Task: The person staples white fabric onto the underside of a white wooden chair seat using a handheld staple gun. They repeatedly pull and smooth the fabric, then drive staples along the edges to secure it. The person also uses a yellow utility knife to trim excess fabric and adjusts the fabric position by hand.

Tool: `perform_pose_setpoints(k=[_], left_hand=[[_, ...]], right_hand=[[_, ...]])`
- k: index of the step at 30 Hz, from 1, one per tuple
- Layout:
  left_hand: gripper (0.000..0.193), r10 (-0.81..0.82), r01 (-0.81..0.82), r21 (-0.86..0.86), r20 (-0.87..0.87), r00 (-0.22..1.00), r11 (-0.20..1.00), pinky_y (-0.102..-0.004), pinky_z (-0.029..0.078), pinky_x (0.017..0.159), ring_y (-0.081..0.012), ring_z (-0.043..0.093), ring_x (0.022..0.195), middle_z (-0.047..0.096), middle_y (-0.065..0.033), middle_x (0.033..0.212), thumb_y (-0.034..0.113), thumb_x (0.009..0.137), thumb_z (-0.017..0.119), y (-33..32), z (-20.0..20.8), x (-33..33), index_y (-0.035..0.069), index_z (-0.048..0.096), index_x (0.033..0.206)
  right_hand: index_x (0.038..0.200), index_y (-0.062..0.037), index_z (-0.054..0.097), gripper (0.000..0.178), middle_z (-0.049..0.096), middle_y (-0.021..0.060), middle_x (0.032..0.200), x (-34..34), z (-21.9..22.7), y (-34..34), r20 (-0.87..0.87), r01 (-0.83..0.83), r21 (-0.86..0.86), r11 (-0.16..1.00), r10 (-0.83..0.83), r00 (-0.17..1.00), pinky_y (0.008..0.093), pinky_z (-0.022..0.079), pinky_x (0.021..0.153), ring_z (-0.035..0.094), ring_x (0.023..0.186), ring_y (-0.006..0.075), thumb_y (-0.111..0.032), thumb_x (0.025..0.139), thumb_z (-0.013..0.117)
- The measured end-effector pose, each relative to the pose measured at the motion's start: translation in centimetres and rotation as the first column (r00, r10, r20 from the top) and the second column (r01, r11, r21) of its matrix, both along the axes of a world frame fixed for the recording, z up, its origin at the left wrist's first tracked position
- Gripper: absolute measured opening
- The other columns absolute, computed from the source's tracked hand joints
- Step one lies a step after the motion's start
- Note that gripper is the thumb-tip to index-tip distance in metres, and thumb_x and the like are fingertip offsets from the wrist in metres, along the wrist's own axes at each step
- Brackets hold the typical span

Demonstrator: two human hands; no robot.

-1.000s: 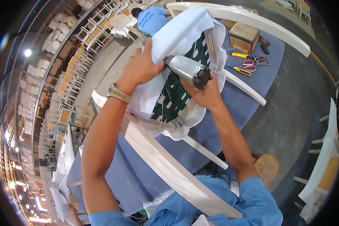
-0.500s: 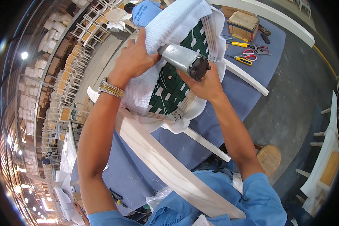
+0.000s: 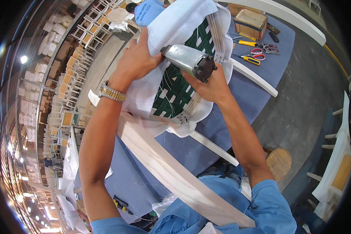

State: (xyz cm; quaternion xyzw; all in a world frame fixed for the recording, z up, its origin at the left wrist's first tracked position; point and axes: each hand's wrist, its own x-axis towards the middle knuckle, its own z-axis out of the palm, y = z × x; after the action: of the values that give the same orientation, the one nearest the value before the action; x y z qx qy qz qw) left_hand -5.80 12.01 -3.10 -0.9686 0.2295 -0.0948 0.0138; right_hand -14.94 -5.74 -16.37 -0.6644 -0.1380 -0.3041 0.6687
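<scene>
A white wooden chair frame [image 3: 171, 167] lies on its side, its underside toward me. Dark green webbing [image 3: 177, 93] crosses the seat, with loose white threads on it. White woven fabric [image 3: 142, 87] covers the left part of the seat. My left hand [image 3: 136, 58], with a watch on the wrist, presses and pinches this fabric near its edge. My right hand [image 3: 212, 84] is wrapped round a silver and black pneumatic staple gun [image 3: 187, 58]. The gun's nose points left, at the fabric beside my left thumb. Its handle is hidden behind its body.
A blue-covered table [image 3: 257, 87] carries a wooden box [image 3: 250, 23], scissors [image 3: 257, 54], a yellow-handled screwdriver [image 3: 250, 60], and pliers [image 3: 269, 47]. A round wooden stool [image 3: 279, 163] stands on the right. Another person in a blue shirt [image 3: 148, 11] is beyond the chair. Many chairs [image 3: 70, 74] line the left.
The hands, staple gun and fabric have shifted very slightly to the left in the picture. Both grips are unchanged.
</scene>
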Motion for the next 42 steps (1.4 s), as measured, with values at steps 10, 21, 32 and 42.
perform_pose_setpoints(k=[10,21,32,42], left_hand=[[0.112,0.043,-0.039,0.087,-0.046,0.998,0.995,-0.0618,0.044,0.104,-0.0581,0.046,0.129,0.036,-0.0377,0.148,0.026,0.074,0.081,-0.9,0.8,-1.4,0.018,0.013,0.162],[0.080,-0.369,0.148,-0.613,-0.252,0.894,0.776,-0.0363,0.017,0.123,-0.0273,0.027,0.151,0.030,-0.0149,0.163,0.051,0.100,0.056,4.0,5.7,0.1,0.005,0.027,0.159],[0.109,-0.182,0.099,-0.295,-0.268,0.946,0.950,-0.0410,0.038,0.112,-0.0408,0.047,0.137,0.042,-0.0362,0.148,0.073,0.086,0.059,3.8,1.8,0.2,-0.006,0.028,0.154],[0.104,-0.026,0.021,-0.096,-0.047,0.999,0.995,-0.0539,0.047,0.102,-0.0523,0.053,0.126,0.044,-0.0342,0.144,0.059,0.084,0.069,2.4,0.6,-2.4,0.007,0.020,0.159]], right_hand=[[0.098,0.0014,0.068,0.029,0.070,0.0169,0.083,-0.4,-0.1,0.0,0.017,-0.131,-0.041,0.991,0.132,0.991,0.0356,0.054,0.070,0.067,0.072,0.0283,-0.011,0.076,0.080],[0.108,0.0011,0.065,0.038,0.072,0.0163,0.089,0.1,0.2,1.0,-0.023,0.020,0.079,0.997,-0.018,1.000,0.0355,0.054,0.076,0.071,0.082,0.0326,-0.005,0.074,0.080],[0.103,-0.0003,0.070,0.026,0.072,0.0112,0.084,0.2,1.4,-0.6,0.153,0.153,-0.196,0.969,-0.124,0.980,0.0330,0.054,0.071,0.069,0.074,0.0224,-0.015,0.084,0.077],[0.105,-0.0001,0.068,0.029,0.072,0.0133,0.085,-0.3,-0.3,0.5,0.085,0.077,-0.105,0.991,-0.068,0.994,0.0356,0.055,0.072,0.070,0.074,0.0269,-0.013,0.080,0.077]])
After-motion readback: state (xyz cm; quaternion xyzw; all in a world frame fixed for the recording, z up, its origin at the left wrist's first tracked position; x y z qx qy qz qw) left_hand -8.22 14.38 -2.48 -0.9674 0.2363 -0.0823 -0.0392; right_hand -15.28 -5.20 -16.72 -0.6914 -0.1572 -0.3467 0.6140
